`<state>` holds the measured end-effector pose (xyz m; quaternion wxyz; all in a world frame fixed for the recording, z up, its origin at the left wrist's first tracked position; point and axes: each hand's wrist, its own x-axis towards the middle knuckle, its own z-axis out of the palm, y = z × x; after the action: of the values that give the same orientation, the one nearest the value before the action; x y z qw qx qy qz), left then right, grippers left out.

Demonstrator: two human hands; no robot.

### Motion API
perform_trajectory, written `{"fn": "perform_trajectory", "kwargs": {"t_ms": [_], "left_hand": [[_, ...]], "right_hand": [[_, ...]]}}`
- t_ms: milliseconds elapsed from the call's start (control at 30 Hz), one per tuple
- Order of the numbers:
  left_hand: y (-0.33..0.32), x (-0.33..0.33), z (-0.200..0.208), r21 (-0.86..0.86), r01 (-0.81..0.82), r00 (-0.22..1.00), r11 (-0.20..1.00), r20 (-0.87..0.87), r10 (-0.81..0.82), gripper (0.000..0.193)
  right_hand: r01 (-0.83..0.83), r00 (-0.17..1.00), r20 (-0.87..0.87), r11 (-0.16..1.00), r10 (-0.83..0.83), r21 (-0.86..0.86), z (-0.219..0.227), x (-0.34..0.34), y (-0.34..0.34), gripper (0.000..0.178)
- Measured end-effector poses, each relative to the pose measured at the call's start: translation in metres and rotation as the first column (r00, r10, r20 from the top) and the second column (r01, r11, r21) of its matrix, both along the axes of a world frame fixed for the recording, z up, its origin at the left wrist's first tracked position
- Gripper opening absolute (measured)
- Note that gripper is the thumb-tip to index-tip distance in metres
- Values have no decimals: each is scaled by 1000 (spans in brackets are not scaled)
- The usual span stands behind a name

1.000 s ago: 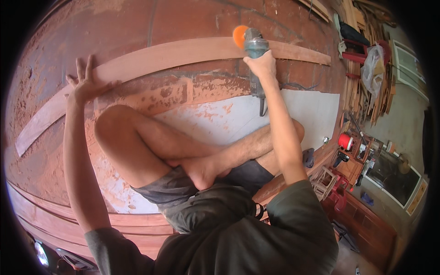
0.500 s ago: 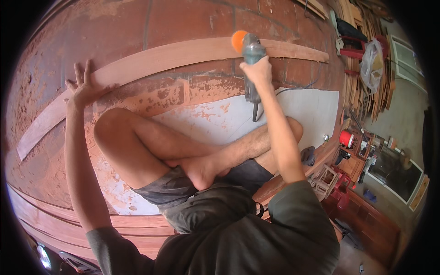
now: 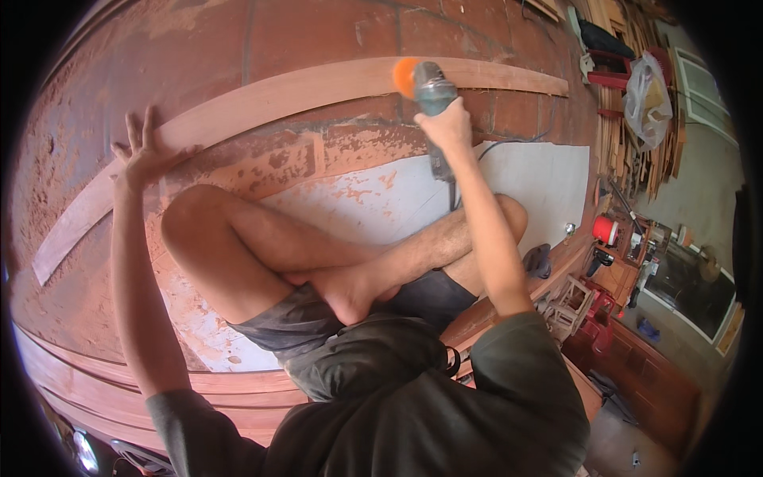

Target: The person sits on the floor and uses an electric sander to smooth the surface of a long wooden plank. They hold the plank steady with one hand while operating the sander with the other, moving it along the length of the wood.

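A long pale wooden board stretches across the tiled floor in front of my crossed legs. My left hand presses on the board's left part, its fingers spread. In my right hand is an angle grinder, gripped round its teal body. The grinder's orange disc is over the board right of its middle, smeared by motion. Whether the disc touches the wood, I cannot tell. From the grinder's rear end a dark cord runs off to the right.
A white sheet dusted with reddish sawdust lies under and beside my legs. Reddish planks lie behind me at the left. Stacked wood strips, a clear plastic bag and a red spool-like thing are at the right.
The orange disc has shifted slightly left along the board, and the grinder's rear end has swung right. My left hand stays on the board in nearly the same place.
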<state>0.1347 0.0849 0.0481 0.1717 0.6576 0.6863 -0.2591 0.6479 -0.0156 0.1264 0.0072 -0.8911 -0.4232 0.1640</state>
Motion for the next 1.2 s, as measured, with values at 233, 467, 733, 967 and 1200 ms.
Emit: {"fn": "perform_trajectory", "kwargs": {"t_ms": [233, 467, 733, 967, 1200], "left_hand": [[3, 20, 20, -57, 10, 1000, 998, 24, -9, 141], [-7, -14, -22, 132, 23, 993, 991, 113, -38, 142], [-8, -8, -23, 191, 40, 997, 981, 63, -53, 141], [-11, -9, -21, 190, -24, 988, 982, 154, -6, 139], [-5, 12, 2, 110, 3, 994, 994, 106, -14, 142]], "right_hand": [[117, 993, 19, 993, -117, 19, -4, -5, 12, 84], [-18, 997, -70, 998, 22, 59, 5, -38, 17, 79], [-38, 998, -42, 999, 39, 38, -6, -62, 2, 77], [-18, 1000, -14, 999, 19, 31, 1, -41, 14, 79], [102, 995, 6, 995, -102, 20, 0, -40, 12, 84]]}}
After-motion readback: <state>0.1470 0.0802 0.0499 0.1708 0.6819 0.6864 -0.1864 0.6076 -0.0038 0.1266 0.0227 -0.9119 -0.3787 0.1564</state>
